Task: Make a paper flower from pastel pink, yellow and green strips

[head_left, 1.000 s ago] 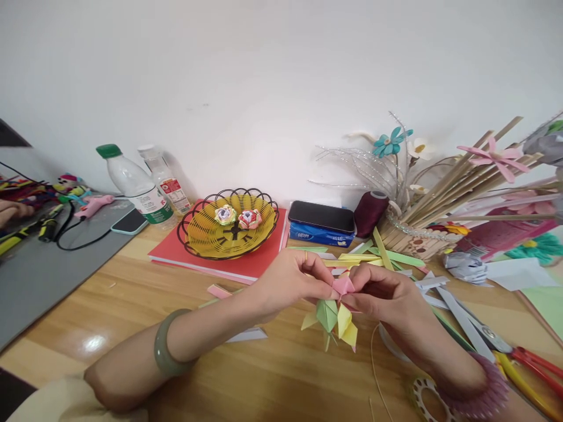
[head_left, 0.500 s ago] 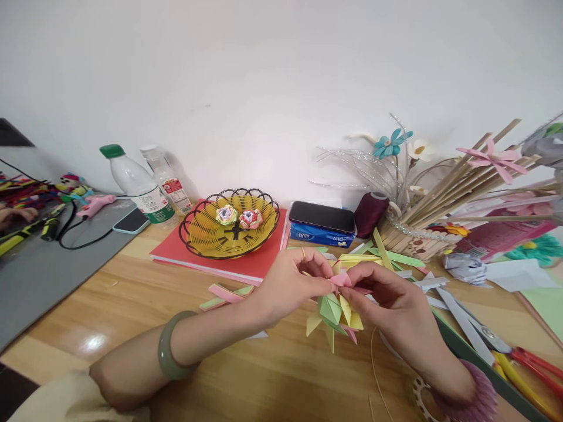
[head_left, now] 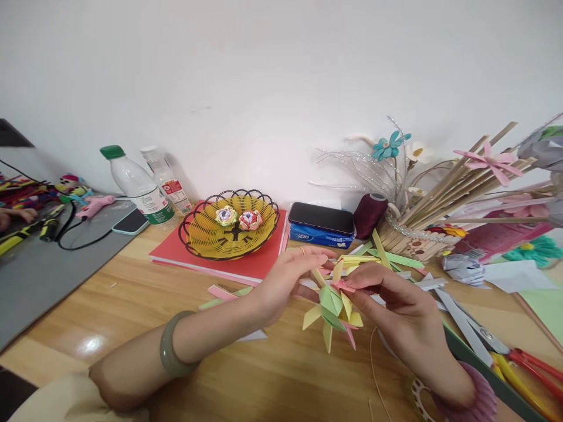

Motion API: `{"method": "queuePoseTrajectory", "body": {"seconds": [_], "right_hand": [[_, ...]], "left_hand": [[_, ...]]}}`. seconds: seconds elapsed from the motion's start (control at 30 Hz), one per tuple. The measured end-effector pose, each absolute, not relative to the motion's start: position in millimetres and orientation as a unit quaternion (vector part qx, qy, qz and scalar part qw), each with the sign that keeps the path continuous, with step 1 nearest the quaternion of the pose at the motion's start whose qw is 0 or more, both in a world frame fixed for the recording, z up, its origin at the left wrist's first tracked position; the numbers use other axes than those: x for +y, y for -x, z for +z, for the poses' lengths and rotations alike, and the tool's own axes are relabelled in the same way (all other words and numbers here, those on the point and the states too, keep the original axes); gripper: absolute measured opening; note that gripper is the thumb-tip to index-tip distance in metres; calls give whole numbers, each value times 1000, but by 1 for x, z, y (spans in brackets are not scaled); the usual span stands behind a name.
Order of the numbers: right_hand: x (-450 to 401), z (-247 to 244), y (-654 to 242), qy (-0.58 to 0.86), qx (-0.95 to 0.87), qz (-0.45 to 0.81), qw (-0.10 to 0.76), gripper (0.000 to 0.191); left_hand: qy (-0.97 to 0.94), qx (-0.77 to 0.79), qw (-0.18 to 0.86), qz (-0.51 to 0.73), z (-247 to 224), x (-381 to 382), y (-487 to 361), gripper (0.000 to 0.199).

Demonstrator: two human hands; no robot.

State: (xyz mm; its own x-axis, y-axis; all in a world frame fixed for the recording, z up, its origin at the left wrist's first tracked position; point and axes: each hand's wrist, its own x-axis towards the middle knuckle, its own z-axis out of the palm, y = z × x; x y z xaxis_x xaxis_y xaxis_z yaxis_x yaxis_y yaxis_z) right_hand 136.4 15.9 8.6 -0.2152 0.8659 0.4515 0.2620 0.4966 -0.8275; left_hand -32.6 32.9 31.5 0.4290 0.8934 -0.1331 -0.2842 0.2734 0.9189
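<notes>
A folded paper flower [head_left: 331,300] of green, yellow and pink strips hangs above the table in front of me. My right hand [head_left: 396,302] pinches one of its pink strips between thumb and fingers, at the flower's upper right. Close by on the left side is my left hand [head_left: 288,281], its thumb and fingers apart around the flower's edge. Some of its fingertips are hidden behind the strips, so contact there is unclear. Pointed strip ends stick out below the green middle.
A yellow woven basket [head_left: 202,234] with two small paper flowers sits on red paper [head_left: 169,246]. Loose strips [head_left: 396,258], scissors [head_left: 488,337] and a thread spool [head_left: 370,215] lie right. Bottles [head_left: 149,202] stand left. Another person's hand [head_left: 17,217] shows far left.
My left hand has let go of the pink fold, and its thumb and fingers have spread. My right hand still pinches the pink strip; the flower has turned slightly.
</notes>
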Motion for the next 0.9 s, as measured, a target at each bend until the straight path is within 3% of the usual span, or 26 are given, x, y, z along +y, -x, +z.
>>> {"method": "queuePoseTrajectory", "body": {"seconds": [0.17,0.3,0.57,0.73,0.9], "right_hand": [[18,10,-137,377,-751,271,470,10],[17,16,-137,421,-729,226,489,8],[6,23,-135,516,-674,125,514,6],[3,25,-127,493,-705,279,427,11],[5,27,-125,488,-679,359,414,19]], "left_hand": [[-474,391,701,361,38,33,31,24],[-499,414,626,434,38,31,31,17],[-609,296,456,577,23,28,31,9],[-668,247,339,615,18,27,31,12],[-658,240,392,596,14,25,29,9]]}}
